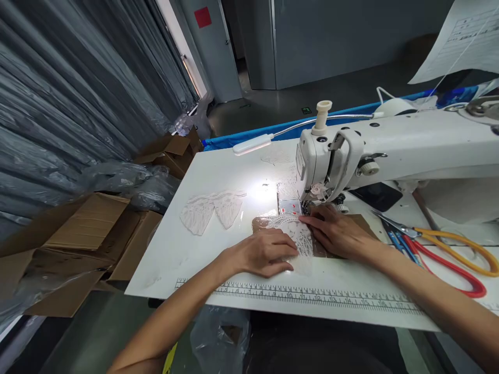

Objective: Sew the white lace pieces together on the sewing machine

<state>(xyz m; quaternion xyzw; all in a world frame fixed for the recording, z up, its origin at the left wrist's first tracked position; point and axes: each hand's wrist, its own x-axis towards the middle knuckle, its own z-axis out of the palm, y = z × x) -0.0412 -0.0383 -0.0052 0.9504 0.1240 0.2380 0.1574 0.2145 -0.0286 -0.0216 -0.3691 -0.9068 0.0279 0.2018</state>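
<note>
A piece of white lace (302, 236) lies on the sewing table, its far edge close to the needle area of the white sewing machine (312, 161). My left hand (267, 252) rests palm down on the lace's left side, fingers spread and slightly bent. Just in front of the presser foot, my right hand (331, 228) pinches the lace's upper edge; its thumb is mostly hidden. Brown material (360, 223) shows under the right hand and beside the lace. Farther left, another lace piece with two rounded panels (212, 208) lies flat.
Orange-handled scissors (456, 244) and red-handled scissors (448, 267) lie right of my right hand, near blue pens (401, 244). A printed ruler (288, 296) runs along the table's front edge. A lamp (253, 144) reaches over the table. Cardboard boxes (86, 244) stand left.
</note>
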